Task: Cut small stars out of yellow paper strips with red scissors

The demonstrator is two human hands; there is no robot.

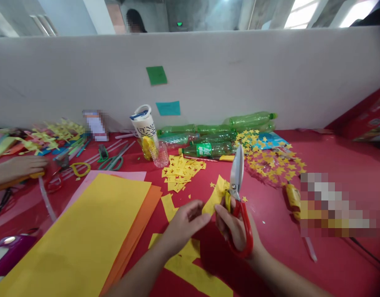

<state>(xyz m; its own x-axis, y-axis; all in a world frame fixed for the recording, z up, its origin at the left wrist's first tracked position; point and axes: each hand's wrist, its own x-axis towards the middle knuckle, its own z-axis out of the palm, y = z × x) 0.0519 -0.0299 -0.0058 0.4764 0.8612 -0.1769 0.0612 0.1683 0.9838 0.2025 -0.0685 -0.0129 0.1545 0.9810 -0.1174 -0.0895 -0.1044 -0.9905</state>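
Observation:
My right hand is wrapped round the red handles of a pair of scissors, blades pointing up and away. My left hand pinches a small piece of yellow paper that reaches up to the scissors' pivot. Under my forearms on the red table lie cut yellow paper strips. Just beyond my hands sits a heap of punched yellow scraps.
A stack of yellow, orange and pink sheets fills the near left. Green plastic bottles, a white cup and scattered yellow stars lie at the back. Another person's hand rests at far left among scissors and straws. A white partition stands behind.

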